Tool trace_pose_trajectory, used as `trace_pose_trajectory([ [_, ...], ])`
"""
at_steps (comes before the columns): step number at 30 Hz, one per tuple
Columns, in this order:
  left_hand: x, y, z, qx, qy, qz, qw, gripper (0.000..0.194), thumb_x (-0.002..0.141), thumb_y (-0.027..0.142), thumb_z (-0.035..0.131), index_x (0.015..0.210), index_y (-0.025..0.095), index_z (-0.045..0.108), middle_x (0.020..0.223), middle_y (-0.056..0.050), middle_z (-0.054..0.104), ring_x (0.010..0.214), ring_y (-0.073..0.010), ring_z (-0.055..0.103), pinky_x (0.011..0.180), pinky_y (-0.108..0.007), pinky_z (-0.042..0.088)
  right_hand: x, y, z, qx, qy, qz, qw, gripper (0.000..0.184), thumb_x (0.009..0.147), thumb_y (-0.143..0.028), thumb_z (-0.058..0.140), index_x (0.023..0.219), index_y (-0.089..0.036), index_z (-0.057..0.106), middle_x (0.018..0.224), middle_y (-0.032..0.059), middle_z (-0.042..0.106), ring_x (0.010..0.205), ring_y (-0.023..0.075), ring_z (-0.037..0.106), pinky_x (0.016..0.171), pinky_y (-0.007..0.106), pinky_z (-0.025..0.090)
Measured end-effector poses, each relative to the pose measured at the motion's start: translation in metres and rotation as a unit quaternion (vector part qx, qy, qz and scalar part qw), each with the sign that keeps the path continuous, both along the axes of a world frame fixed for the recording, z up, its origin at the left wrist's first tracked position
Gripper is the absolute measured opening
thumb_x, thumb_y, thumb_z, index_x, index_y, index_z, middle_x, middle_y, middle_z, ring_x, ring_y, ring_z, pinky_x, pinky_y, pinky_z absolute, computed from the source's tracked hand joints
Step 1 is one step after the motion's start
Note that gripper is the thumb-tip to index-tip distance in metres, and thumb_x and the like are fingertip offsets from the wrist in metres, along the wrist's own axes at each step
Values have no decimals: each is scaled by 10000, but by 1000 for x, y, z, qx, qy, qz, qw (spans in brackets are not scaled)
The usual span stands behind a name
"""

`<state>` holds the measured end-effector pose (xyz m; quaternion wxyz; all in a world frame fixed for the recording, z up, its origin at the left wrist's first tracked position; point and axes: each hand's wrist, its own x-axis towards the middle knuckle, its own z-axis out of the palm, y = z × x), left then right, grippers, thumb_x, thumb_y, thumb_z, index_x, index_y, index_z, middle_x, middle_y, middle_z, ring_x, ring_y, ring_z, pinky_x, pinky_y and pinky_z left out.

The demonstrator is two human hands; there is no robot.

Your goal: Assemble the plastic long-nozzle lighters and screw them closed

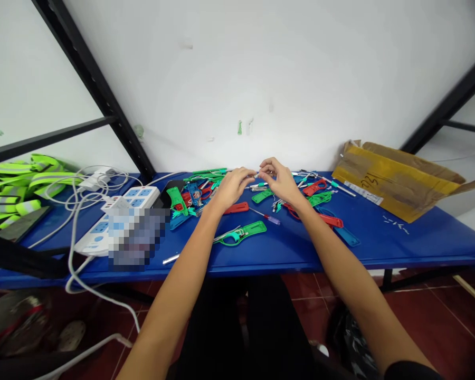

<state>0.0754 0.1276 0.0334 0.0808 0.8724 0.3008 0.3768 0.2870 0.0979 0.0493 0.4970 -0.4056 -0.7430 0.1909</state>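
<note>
My left hand (233,186) and my right hand (279,182) meet above the far middle of the blue table. Their thumbs and forefingers close together on a tiny pale piece (256,176), too small to name. Just below them lies a red plastic handle casing (237,208), beside a screwdriver (272,219) with a clear purplish handle. Nearer to me is a green handle casing (253,228) with wire and a teal part at its end. A thin metal tube (171,259) lies partly behind my left forearm.
Red, green and blue casings with metal rods lie piled on both sides, like the green one (177,200). A white power strip (103,227) with loose cables is at left, near reflective vests (16,192). A taped cardboard box (391,182) stands at right.
</note>
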Motion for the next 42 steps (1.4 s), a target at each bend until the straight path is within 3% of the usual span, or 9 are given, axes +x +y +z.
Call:
trace_pose_trajectory([
  [10, 6, -4, -3, 16, -1, 8, 1000, 204, 1117, 252, 581, 1251, 217, 731, 1211, -90, 800, 1153, -270, 728, 1025, -403, 543, 2, -4, 3, 5, -42, -2, 999, 204, 954, -389, 607, 1105, -259, 560, 941, 38, 756, 909, 243, 720, 867, 386, 544],
  [23, -2, -4, 6, 47, -40, -15, 998, 193, 1106, 319, 635, 1220, 283, 787, 1194, -47, 822, 1087, -244, 710, 985, -402, 537, 4, -19, 17, 46, -70, 4, 996, 141, 1023, -326, 576, 1138, -252, 607, 1000, 55, 740, 955, 244, 703, 901, 398, 521],
  [32, -8, 3, 1, 34, -36, -1, 999, 185, 1082, 368, 679, 1161, 311, 837, 1199, -46, 837, 1097, -247, 732, 983, -419, 552, 2, -15, 12, 31, -85, 27, 995, 144, 1032, -374, 574, 1102, -253, 610, 972, 42, 731, 915, 243, 688, 883, 384, 521],
  [37, -10, 2, 1, 29, -34, -2, 999, 178, 1080, 354, 682, 1161, 341, 841, 1196, -29, 839, 1101, -244, 729, 978, -416, 551, 2, -17, 13, 44, -110, 44, 992, 152, 1043, -316, 540, 1161, -255, 611, 996, 50, 739, 948, 252, 697, 900, 393, 518],
  [42, -15, 0, 2, 31, -29, -2, 999, 176, 1074, 314, 686, 1137, 340, 848, 1187, -21, 842, 1101, -244, 734, 980, -413, 553, -1, -18, 11, 52, -164, 35, 984, 126, 1035, -249, 485, 1058, -251, 609, 1001, 51, 713, 894, 232, 652, 874, 370, 495],
])
